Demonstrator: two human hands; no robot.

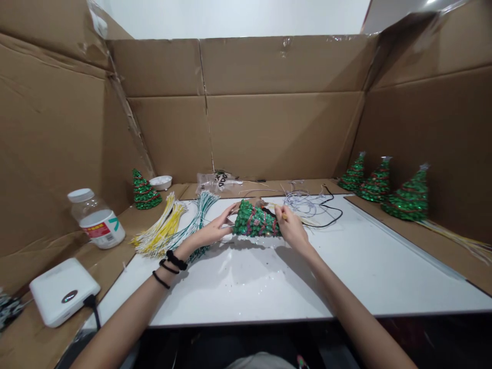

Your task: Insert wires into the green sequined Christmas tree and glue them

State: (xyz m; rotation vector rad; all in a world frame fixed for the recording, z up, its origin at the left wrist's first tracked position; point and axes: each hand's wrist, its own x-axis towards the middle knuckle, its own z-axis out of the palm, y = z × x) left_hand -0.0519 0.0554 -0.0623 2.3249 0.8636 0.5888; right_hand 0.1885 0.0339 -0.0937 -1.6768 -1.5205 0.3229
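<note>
A small green Christmas tree with pink-red garland lies on its side, held just above the white board. My left hand is closed around its wide base, thumb and fingers at the rim. At the narrow end, my right hand pinches a slim tool with black and yellow parts, whose exact kind I cannot make out. The fingers of that hand also lie close against the tree's tip, and whether they grip it is hidden. A black cord runs on the board beyond my right hand.
Left of the board stand a finished-looking tree, a white bowl, a jar and a white device. Yellow wires and green wires lie bundled. Three trees line the right. Cardboard walls enclose everything.
</note>
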